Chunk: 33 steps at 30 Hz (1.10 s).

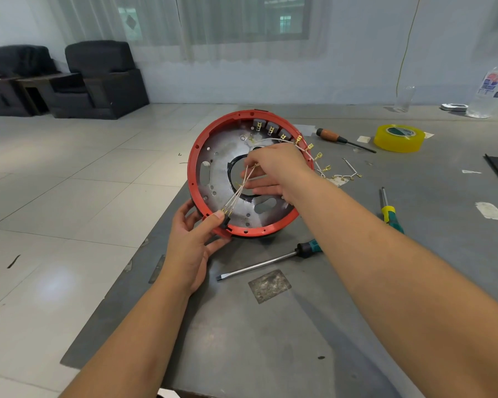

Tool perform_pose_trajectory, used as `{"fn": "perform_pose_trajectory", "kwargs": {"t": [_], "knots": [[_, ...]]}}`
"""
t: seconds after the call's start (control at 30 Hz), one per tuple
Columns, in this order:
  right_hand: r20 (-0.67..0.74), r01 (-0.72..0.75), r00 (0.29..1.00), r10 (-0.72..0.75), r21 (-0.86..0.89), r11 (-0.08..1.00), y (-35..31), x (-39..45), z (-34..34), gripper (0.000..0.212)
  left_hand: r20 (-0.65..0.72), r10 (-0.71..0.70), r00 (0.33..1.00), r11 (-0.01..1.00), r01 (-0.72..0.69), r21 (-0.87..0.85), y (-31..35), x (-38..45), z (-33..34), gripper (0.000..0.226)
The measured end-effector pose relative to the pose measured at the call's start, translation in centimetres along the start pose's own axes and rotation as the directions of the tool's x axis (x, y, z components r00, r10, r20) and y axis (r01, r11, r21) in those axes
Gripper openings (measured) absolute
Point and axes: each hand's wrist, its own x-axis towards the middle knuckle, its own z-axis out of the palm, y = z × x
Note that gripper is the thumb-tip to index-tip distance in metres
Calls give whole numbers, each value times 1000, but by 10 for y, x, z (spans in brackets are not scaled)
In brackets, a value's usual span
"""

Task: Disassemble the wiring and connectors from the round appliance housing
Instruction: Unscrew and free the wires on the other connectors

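Note:
The round appliance housing, a red ring around a grey metal plate, stands tilted on the table's left corner. My left hand grips its lower rim, thumb pressed on a black connector. Thin white wires run taut from that connector up to my right hand, which pinches them over the plate's centre hole. More white wires with brass spade terminals trail over the right rim onto the table.
A flat screwdriver lies just below the housing. A green-yellow screwdriver, a wooden-handled screwdriver, a yellow tape roll and a plastic bottle sit to the right. The table edge drops to tiled floor on the left.

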Motion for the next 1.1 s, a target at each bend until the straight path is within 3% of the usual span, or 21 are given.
{"fn": "perform_pose_trajectory", "kwargs": {"t": [0.37,0.53,0.8,0.93,1.1], "knots": [[-29,-32,999,30,-78,996,-14,3,-1,13,8,-1,1000,1000,1,2,0,0,-1,82],[-39,-44,998,42,-67,997,-13,-1,-1,3,5,-7,1000,1000,7,-13,0,0,0,81],[175,-114,978,112,-1,993,-10,-14,-13,31,4,-5,1000,1000,5,-9,0,0,0,79],[257,-75,962,95,-86,993,-1,-12,-19,39,6,-8,1000,1000,8,-14,0,1,0,79],[229,-26,973,34,-39,999,5,-11,-18,21,7,-7,1000,1000,7,-14,1,0,0,80]]}}
